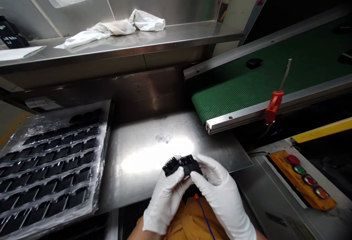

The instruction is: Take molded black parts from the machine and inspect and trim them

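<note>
Both hands wear white gloves and meet over the front edge of the metal table (129, 141). Between them they hold black plastic parts (184, 166) with ribbed, knob-like ends pointing away from me. My left hand (166, 196) pinches the left side, thumb on top near the ribbed end. My right hand (217, 181) grips the right side with thumb and fingers. Whether this is one piece or two I cannot tell, as the fingers cover part of it. To the left, a clear plastic tray (95, 199) carries rows of black parts.
A green conveyor belt (220, 100) slopes up at the right, with a black part (253, 63) on it. An orange-handled tool (275, 104) stands at its rail. An orange button box (302, 179) sits lower right. White cloths (110, 29) lie on the metal shelf (187, 34) behind.
</note>
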Motion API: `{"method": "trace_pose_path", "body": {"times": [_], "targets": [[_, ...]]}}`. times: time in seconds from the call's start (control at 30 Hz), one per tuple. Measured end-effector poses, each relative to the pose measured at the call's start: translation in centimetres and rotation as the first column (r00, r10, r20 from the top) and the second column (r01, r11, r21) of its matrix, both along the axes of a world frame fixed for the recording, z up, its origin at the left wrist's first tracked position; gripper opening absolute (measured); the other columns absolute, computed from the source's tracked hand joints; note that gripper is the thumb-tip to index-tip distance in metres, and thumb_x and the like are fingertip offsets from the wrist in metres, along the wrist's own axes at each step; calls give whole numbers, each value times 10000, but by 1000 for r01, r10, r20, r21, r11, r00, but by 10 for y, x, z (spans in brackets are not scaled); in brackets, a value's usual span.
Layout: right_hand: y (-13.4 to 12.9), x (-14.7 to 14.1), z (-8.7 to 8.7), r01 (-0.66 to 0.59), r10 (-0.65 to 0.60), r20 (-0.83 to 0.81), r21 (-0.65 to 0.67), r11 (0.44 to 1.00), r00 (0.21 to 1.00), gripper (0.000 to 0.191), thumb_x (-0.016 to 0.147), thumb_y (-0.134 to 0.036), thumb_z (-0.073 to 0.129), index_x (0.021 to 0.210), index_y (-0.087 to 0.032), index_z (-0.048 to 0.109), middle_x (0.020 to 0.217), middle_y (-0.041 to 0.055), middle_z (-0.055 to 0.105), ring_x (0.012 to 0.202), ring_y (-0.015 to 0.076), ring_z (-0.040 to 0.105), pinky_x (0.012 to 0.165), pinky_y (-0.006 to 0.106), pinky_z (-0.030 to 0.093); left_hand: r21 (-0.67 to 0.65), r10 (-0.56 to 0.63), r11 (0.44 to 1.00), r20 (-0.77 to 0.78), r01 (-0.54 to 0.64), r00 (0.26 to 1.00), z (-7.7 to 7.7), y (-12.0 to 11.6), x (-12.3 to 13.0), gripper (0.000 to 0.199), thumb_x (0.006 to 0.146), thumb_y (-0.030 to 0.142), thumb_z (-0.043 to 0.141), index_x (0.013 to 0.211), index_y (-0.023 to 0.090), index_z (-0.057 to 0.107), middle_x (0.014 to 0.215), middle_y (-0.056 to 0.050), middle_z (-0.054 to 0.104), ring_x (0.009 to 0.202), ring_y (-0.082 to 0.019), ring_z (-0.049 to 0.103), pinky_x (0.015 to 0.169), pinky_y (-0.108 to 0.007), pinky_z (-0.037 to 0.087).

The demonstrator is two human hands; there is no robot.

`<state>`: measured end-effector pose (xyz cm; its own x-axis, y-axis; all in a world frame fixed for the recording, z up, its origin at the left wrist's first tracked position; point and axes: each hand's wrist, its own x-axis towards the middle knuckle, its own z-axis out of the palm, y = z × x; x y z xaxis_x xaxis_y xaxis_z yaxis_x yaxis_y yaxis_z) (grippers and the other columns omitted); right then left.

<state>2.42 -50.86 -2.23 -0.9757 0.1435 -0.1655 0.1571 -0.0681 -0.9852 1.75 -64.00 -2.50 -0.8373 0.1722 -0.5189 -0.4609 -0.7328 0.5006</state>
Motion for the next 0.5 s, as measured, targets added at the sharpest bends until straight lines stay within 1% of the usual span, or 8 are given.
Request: {"method": "trace_pose_path", "body": {"times": [0.07, 0.13, 0.23, 0.3, 0.37, 0.43, 0.5], "targets": [[-2, 3, -1, 43, -43, 6, 66, 997, 999, 553, 706, -437, 803, 1201, -256, 636, 1190, 108, 697, 1064, 278, 666, 1002, 494, 535, 98, 9, 995, 32, -12, 999, -8, 0, 0, 433, 774, 155, 754, 1187, 176, 625, 1051, -87, 704, 1001, -205, 680, 925, -355, 572], [-4, 6, -1, 76, -74, -18, 146, 986, 997, 597, 677, -454, 818, 1210, -257, 634, 1166, 109, 702, 1063, 285, 659, 1026, 517, 507, 193, 10, 981, 61, -21, 998, -14, 0, -1, 393, 747, 140, 770, 1125, 162, 665, 985, -77, 720, 967, -191, 688, 962, -359, 560], [-5, 8, 2, 84, -74, -48, 226, 971, 996, 587, 675, -466, 816, 1201, -274, 638, 1157, 95, 707, 1049, 280, 658, 1016, 519, 504, 285, 12, 958, 86, -36, 996, -18, 2, -3, 293, 691, 120, 806, 971, 139, 719, 904, -64, 733, 943, -180, 693, 1013, -351, 534], [-5, 7, 4, 70, -61, -46, 234, 970, 997, 560, 683, -462, 811, 1185, -281, 643, 1162, 83, 707, 1047, 271, 658, 996, 498, 517, 310, 3, 950, 71, -25, 997, -18, 2, -3, 273, 689, 126, 810, 950, 132, 729, 898, -73, 738, 971, -193, 693, 1012, -348, 534], [-6, 4, 7, 50, -48, -14, 197, 979, 999, 503, 699, -451, 799, 1148, -275, 655, 1156, 76, 710, 1049, 260, 660, 973, 463, 535, 303, 7, 953, 42, -20, 999, -20, 2, -2, 304, 709, 120, 798, 1005, 142, 727, 910, -74, 743, 966, -193, 699, 971, -337, 556], [-6, 0, 10, 26, -30, 27, 108, 994, 999, 418, 733, -444, 772, 1094, -261, 665, 1132, 72, 718, 1045, 247, 666, 931, 418, 562, 271, 26, 962, 19, -30, 999, -22, 1, -1, 337, 730, 98, 780, 1056, 158, 718, 930, -71, 747, 943, -187, 707, 919, -326, 582], [-7, -4, 13, 1, -1, 44, -2, 1000, 999, 340, 776, -441, 738, 1046, -246, 671, 1102, 70, 728, 1020, 230, 680, 884, 372, 586, 238, 65, 969, 16, -67, 998, -24, 1, -1, 323, 737, 69, 769, 1043, 164, 723, 941, -67, 751, 930, -184, 711, 882, -317, 598]]}}
